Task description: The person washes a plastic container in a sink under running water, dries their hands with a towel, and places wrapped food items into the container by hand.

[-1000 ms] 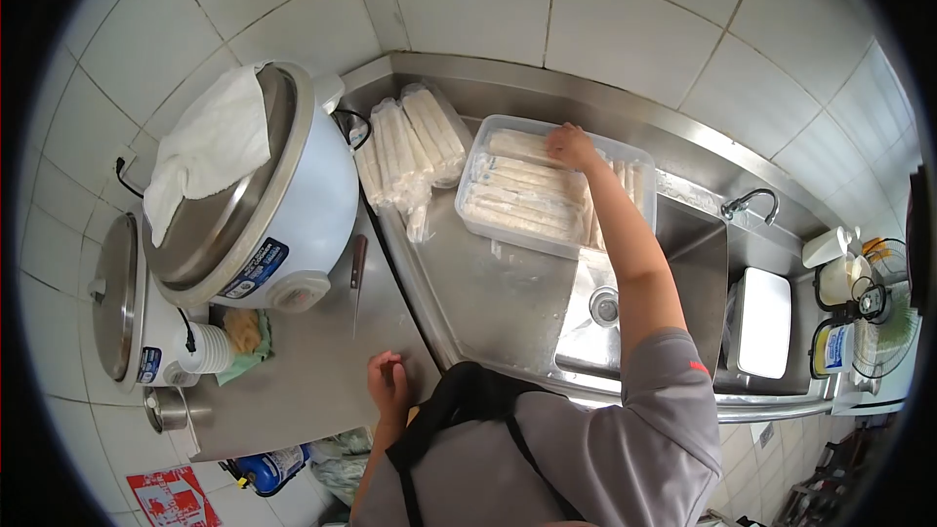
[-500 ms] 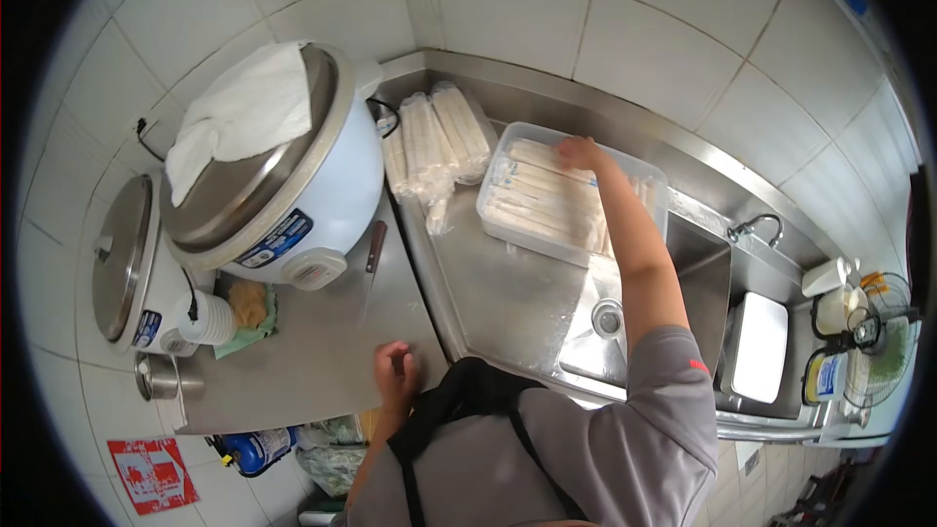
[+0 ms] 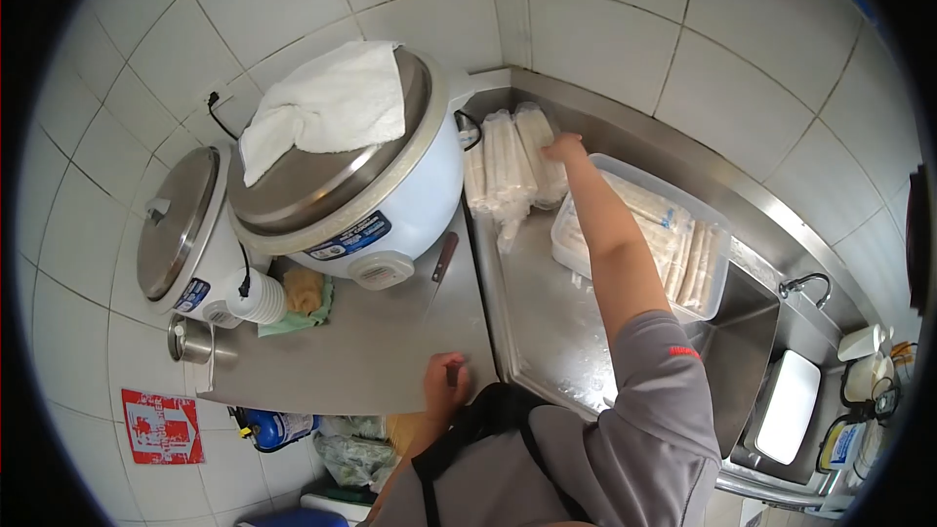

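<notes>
My right hand (image 3: 563, 146) reaches over to the plastic-wrapped packs of long pale sticks (image 3: 508, 161) in the back corner of the steel drainboard. Its fingers are bent onto the edge of the rightmost pack (image 3: 540, 141) and partly hidden there. Under my right forearm sits a clear plastic container (image 3: 719, 273), filled with rows of similar pale sticks (image 3: 649, 220), some in printed wrapping. My left hand (image 3: 446, 384) is held at the counter's front edge, fingers curled in, with nothing visible in it. A knife with a brown handle (image 3: 446, 256) lies on the counter beyond it.
Left stand a large cooker (image 3: 410, 195) with a white cloth (image 3: 332, 98) on its lid and a smaller cooker (image 3: 185, 224). Stacked cups (image 3: 262, 301) and a steel pot (image 3: 190, 340) are nearby. A sink (image 3: 742, 351) with a faucet (image 3: 805, 283) lies right.
My right hand has moved left from above the sticks in the container to the wrapped packs. The view has shifted, so the scene sits farther right. My left hand remains curled near the counter edge.
</notes>
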{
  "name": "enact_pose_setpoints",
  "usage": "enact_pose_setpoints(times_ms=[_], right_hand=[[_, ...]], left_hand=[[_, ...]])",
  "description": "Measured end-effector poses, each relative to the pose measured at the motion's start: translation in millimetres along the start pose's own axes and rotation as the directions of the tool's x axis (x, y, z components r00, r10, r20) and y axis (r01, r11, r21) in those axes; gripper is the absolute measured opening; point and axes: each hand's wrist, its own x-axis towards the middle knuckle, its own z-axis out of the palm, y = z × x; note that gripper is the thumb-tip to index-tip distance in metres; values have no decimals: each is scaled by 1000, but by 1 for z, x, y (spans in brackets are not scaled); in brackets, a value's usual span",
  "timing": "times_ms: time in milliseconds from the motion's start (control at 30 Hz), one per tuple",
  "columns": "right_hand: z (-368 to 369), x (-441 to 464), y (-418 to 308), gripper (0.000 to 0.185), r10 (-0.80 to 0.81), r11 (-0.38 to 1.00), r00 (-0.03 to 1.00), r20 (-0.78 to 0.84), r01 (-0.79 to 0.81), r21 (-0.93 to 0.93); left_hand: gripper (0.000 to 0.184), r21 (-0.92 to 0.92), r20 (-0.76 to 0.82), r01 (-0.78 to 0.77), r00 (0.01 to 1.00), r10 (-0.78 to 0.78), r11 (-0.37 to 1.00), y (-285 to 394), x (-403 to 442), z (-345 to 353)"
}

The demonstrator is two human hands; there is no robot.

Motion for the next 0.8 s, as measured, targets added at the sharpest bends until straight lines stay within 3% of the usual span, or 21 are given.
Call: enact_pose_setpoints(times_ms=[167, 267, 333, 367, 400, 433, 500, 600, 733, 800], right_hand=[[9, 26, 10, 53, -151, 982, 974, 170, 168, -87], [-16, 4, 0, 52, -119, 989, 978, 169, 102, 105], [-26, -20, -16, 50, 72, 969, 997, -40, -60, 238], [-29, -28, -16, 61, 89, 924, 988, -129, -34, 381], [-35, -30, -21, 56, 164, 896, 978, -132, -92, 435], [-41, -37, -21, 51, 170, 912, 957, -234, -63, 405], [-70, -70, -14, 47, 238, 898, 941, -240, -119, 424], [-106, -151, 20, 41, 150, 872, 818, -555, 155, 464], [-123, -248, 85, 37, 322, 843, 748, -580, 51, 535], [-132, -299, 113, 34, 494, 825, 669, -556, -158, 543]], left_hand=[[20, -5, 17, 25, 1000, -25, 1000, 1, 0, -1], [18, -37, 13, 39, 999, -38, 999, 3, -2, 2], [17, -25, -7, 4, 1000, -4, 1000, 3, 1, 1], [16, -12, -11, -25, 1000, 25, 1000, 4, 0, 1], [15, -2, -7, -56, 998, 56, 998, 3, 1, 1], [15, -50, -13, -43, 999, 42, 998, -1, 2, 2], [14, -144, -23, 17, 1000, -21, 989, -11, -5, 4], [15, -150, -31, -10, 999, 6, 989, -19, -5, 4], [17, -173, -17, 25, 999, -29, 985, -17, -6, 4], [19, -197, -13, 51, 998, -54, 979, -17, -6, 3]])
